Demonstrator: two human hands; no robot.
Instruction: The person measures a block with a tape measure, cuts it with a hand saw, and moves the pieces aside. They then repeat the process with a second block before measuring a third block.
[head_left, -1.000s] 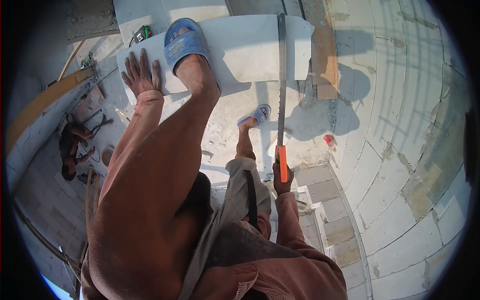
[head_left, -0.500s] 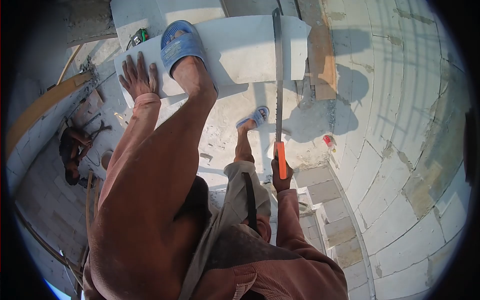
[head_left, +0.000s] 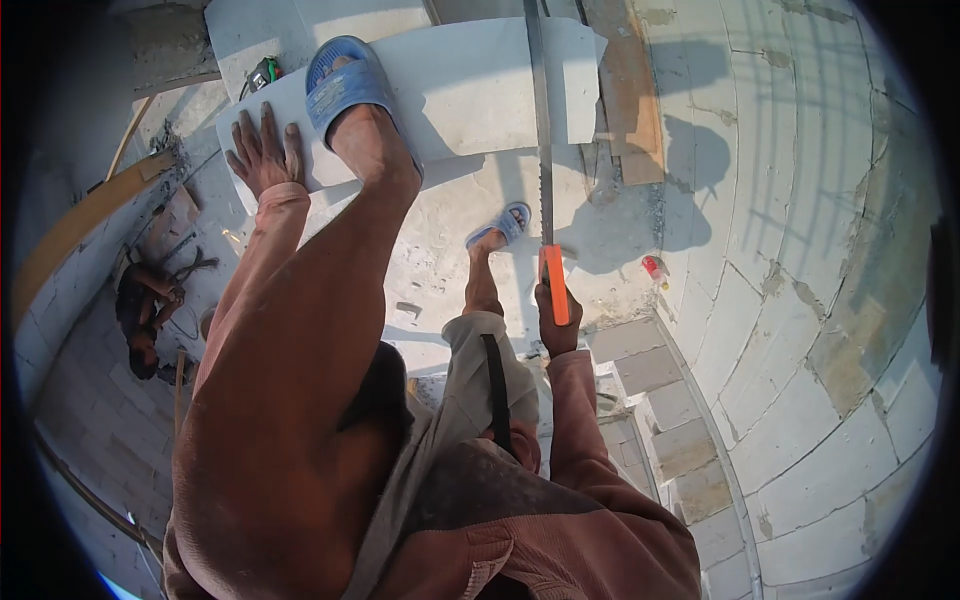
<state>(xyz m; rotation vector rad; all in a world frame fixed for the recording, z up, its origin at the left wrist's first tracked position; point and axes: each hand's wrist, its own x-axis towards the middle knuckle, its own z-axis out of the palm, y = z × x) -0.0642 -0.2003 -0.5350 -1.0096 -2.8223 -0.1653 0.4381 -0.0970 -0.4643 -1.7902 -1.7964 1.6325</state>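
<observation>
My right hand [head_left: 559,318] is wrapped round the orange handle of a hand saw [head_left: 545,150]. Its long toothed blade points away from me and crosses the right part of a pale block [head_left: 470,90]. Flat on the block's left end lies my left hand [head_left: 267,152], fingers spread. My raised foot in a blue slide sandal [head_left: 350,90] presses on the block beside that hand. The other foot, in a matching sandal [head_left: 510,224], stands on the floor below. Just beyond the left hand sits a tape measure [head_left: 264,72] in black and green.
A block wall [head_left: 760,300] rises on the right, with a wooden board [head_left: 635,110] near its foot. A red object [head_left: 652,267] lies on the floor by the wall. Another person [head_left: 148,305] crouches at the left, near a curved wooden plank [head_left: 80,225].
The saw and my right hand have moved forward along the cut line, away from me. My left hand and foot stay on the block; the whole view has shifted slightly.
</observation>
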